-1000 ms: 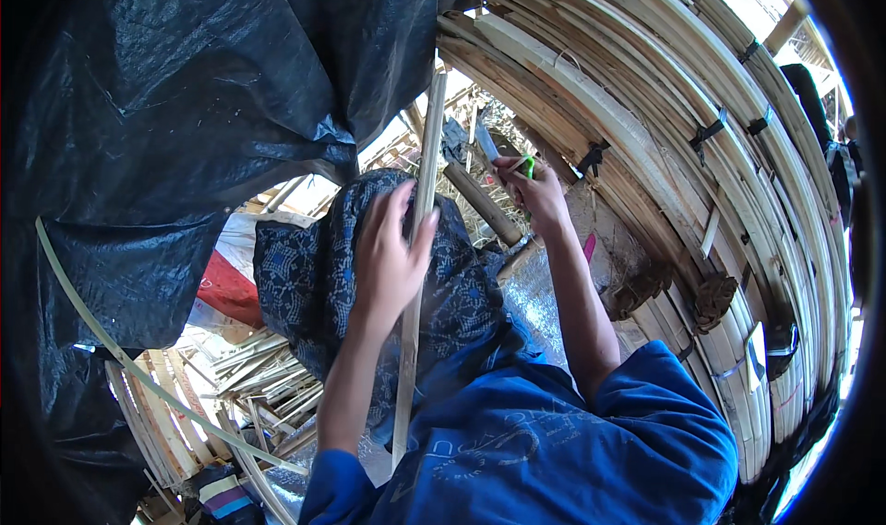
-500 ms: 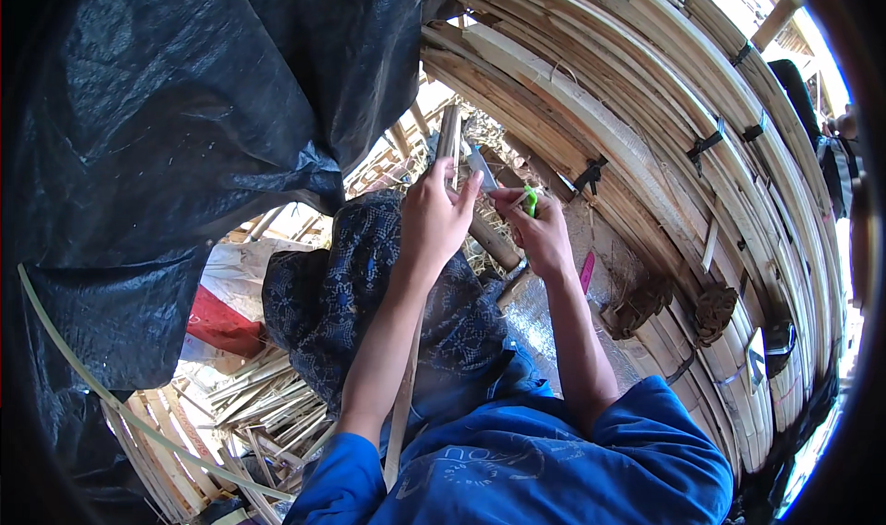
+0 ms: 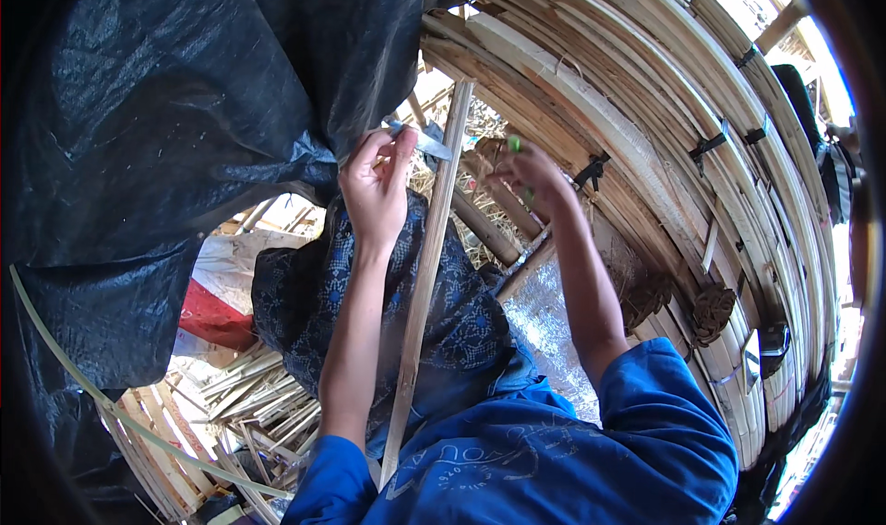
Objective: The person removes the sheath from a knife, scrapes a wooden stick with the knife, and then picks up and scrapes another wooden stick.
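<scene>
My left hand (image 3: 377,188) is raised above my lap, its thumb and fingers pinched on the bluish end of a flat grey blade (image 3: 431,145). The blade's free end points right and overlaps a long, narrow wooden strip (image 3: 430,257). That strip slants from my body up past my knees, between my forearms. Right of its upper part, my right hand (image 3: 535,173) is smeared by motion. Bright green bits (image 3: 515,144) show at its fingers; whether they are held or worn is unclear.
Long bundled wooden strips (image 3: 637,147), bound with black ties, curve along the right. Black plastic sheeting (image 3: 185,128) hangs at left. Patterned dark blue cloth (image 3: 346,276) covers my lap. Thin sticks (image 3: 268,387) lie in a heap at lower left, and a round pole (image 3: 484,230) lies beyond my knees.
My hands have moved apart: the left went left with the blade, the right went up and slightly right. The wooden strip now stands uncovered between them. A pink thing beside my right forearm is now hidden.
</scene>
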### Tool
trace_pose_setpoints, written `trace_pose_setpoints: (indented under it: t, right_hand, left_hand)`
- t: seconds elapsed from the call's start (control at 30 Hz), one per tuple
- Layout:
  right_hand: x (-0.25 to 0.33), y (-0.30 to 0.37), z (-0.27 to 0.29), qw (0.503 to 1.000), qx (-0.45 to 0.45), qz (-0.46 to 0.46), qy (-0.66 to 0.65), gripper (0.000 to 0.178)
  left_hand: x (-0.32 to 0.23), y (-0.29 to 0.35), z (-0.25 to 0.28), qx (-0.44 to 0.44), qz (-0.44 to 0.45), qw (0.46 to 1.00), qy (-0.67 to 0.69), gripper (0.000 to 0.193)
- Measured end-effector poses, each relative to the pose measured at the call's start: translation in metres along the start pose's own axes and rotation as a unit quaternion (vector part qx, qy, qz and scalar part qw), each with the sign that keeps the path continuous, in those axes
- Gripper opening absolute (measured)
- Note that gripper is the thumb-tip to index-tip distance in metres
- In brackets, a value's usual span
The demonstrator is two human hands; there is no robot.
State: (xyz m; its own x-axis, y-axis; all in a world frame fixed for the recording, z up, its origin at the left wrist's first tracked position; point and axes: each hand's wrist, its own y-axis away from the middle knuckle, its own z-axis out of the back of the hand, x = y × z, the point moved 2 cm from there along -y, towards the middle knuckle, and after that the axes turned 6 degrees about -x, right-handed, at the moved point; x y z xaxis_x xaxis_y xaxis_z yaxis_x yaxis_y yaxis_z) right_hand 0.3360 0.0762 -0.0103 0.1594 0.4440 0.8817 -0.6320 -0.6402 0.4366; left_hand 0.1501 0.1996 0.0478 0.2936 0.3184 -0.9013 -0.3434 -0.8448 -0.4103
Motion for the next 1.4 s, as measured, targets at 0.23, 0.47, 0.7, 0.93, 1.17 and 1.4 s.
trace_pose_setpoints:
  t: [0.23, 0.47, 0.7, 0.93, 1.17, 1.4]
  right_hand:
    - [0.035, -0.037, 0.012, 0.967, 0.033, -0.001, 0.252, 0.040]
    - [0.014, -0.063, 0.012, 0.957, 0.266, 0.018, -0.111, 0.042]
    - [0.038, -0.062, -0.015, 0.829, 0.186, 0.209, 0.484, 0.032]
    - [-0.006, -0.026, 0.006, 0.840, -0.015, 0.157, 0.519, 0.031]
    - [0.017, 0.131, 0.009, 0.987, -0.056, 0.104, -0.114, 0.023]
    - [0.041, 0.190, -0.052, 0.984, 0.098, 0.045, -0.144, 0.037]
  left_hand:
    - [-0.035, 0.021, 0.019, -0.003, 0.045, 0.998, 0.041, 0.014]
    - [-0.043, 0.041, 0.039, -0.051, 0.066, 0.996, 0.032, 0.020]
    - [-0.009, 0.040, 0.062, -0.114, 0.113, 0.985, 0.062, 0.019]
    - [-0.005, 0.039, 0.080, -0.153, 0.119, 0.979, 0.069, 0.021]
    - [-0.043, 0.055, 0.050, -0.047, 0.054, 0.997, 0.037, 0.017]
    - [-0.050, 0.069, 0.048, 0.087, 0.051, 0.993, 0.055, 0.013]
